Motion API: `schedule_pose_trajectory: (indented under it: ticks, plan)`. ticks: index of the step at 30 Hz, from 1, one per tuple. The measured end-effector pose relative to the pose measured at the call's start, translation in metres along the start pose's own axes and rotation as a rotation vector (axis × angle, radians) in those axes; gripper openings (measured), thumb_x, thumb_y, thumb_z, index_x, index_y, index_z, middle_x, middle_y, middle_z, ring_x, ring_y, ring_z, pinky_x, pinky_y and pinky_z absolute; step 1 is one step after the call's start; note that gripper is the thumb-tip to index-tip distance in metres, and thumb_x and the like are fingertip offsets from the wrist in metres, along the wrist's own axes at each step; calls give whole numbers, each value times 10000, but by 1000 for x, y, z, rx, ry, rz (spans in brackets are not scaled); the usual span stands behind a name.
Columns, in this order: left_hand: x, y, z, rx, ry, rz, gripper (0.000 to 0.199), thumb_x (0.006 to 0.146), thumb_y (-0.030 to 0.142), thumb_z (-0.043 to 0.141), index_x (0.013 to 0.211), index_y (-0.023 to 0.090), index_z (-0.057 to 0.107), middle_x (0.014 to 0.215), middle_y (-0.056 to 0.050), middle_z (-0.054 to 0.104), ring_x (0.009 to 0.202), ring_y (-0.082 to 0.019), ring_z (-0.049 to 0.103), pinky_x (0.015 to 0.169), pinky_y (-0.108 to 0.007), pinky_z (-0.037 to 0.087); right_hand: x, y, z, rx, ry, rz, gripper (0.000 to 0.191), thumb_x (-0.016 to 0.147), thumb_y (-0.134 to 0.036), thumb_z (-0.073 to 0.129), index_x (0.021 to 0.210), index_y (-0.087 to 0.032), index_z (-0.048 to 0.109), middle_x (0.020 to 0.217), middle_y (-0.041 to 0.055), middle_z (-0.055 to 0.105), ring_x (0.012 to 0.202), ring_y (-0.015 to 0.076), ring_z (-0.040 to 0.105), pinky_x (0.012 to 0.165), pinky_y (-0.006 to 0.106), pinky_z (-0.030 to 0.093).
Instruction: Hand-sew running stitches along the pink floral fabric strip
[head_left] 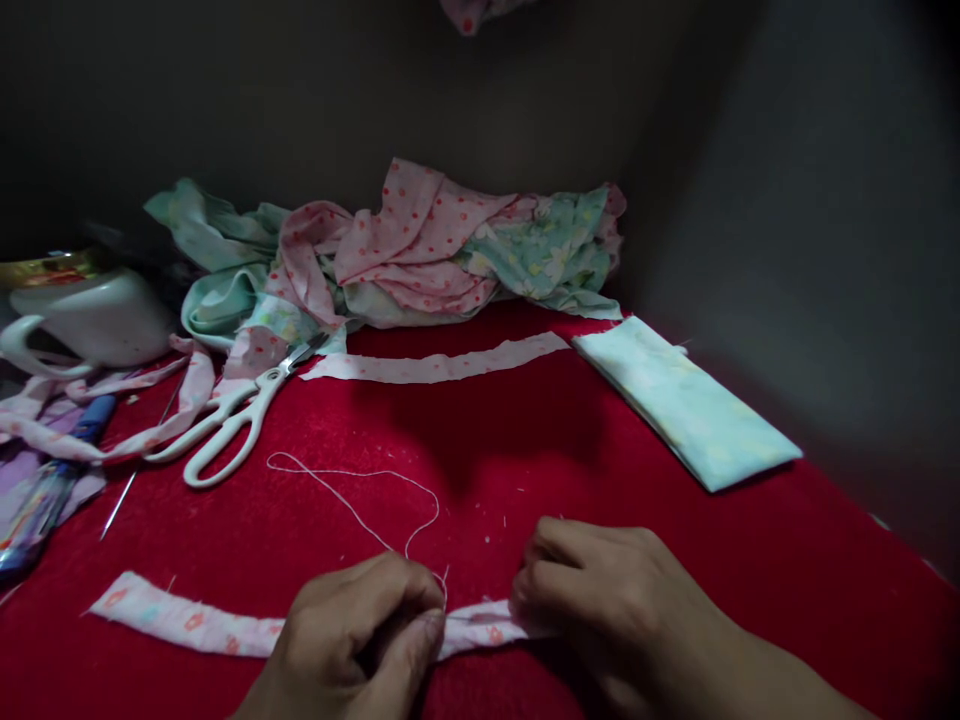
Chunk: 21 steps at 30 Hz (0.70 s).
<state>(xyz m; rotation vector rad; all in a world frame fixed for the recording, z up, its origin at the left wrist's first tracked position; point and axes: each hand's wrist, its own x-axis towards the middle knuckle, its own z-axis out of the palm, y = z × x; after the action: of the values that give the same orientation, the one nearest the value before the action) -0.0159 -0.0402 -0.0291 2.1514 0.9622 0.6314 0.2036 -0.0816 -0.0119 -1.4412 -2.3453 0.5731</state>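
Observation:
A narrow strip of white fabric with a pink flower print (191, 622) lies across the near part of the red cloth. My left hand (356, 635) pinches it near its middle. My right hand (600, 600) has its fingers closed on the strip farther right, and hides that end. Between the hands the strip looks folded lengthwise, with a slit along its top. A white thread (375, 474) loops over the cloth and runs down to my left fingertips. Whether a needle is in my fingers cannot be made out.
White-handled scissors (232, 425) lie at left, beside a metal rod (124, 505) and a white mug (97, 315). Behind are a pale fabric strip (442, 368) and crumpled pink and green fabric (420, 240). A folded mint cloth (686, 400) rests at right on the red cover (750, 570).

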Motion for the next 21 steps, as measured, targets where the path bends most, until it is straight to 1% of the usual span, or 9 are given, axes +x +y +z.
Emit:
schedule_pose_trajectory:
  ticks: [4,7,10,12,14,16,18,21]
  plan:
    - [1,1,-1,-33,-20,7,195,835,173,451,695,192,584,563,20,563,479,-100,533,440,-162,393,-1,3,2,-44,66,-94,259,856,-93,436,814,-208,663,682,7,552,534,111,456,460,241,280]
    - [3,3,-1,-64,-34,37,220,834,157,446,695,192,613,551,16,554,471,-99,516,434,-161,380,-1,4,4,-69,109,-117,288,862,-103,413,763,-198,666,658,9,547,507,109,434,442,243,265]
    - [4,5,-1,-80,-19,69,239,833,142,449,685,195,628,537,9,536,472,-104,506,412,-164,349,-1,1,3,-107,122,-131,299,853,-97,401,727,-177,660,679,32,568,521,120,448,446,240,308]
    - [4,5,-1,-78,-23,96,242,832,129,449,708,196,646,544,3,528,477,-107,501,414,-173,338,-1,-2,2,-106,124,-151,296,837,-76,395,745,-162,663,735,60,601,583,142,487,493,248,375]
    - [2,3,1,-53,-48,125,254,830,108,440,751,196,666,552,-1,522,474,-111,489,428,-190,338,0,-6,3,-90,115,-154,286,841,-90,405,770,-153,675,770,79,619,645,166,508,550,266,419]
    - [-1,1,3,-13,-79,139,259,830,99,435,786,192,673,564,-6,524,471,-115,484,436,-201,346,1,-7,6,-77,122,-146,268,873,-154,440,758,-149,683,740,79,615,644,172,498,551,268,418]
    - [-3,-1,5,26,-105,134,256,834,104,432,790,189,669,585,-15,543,485,-123,499,445,-204,369,1,-7,11,-78,155,-136,294,898,-219,470,699,-142,672,690,73,596,617,162,479,524,255,395]
    - [-5,-6,9,58,-101,129,247,842,134,431,801,195,667,609,-22,577,510,-133,537,464,-204,410,1,-5,18,-74,224,-113,347,918,-202,446,639,-134,641,663,66,573,594,145,462,499,236,369]
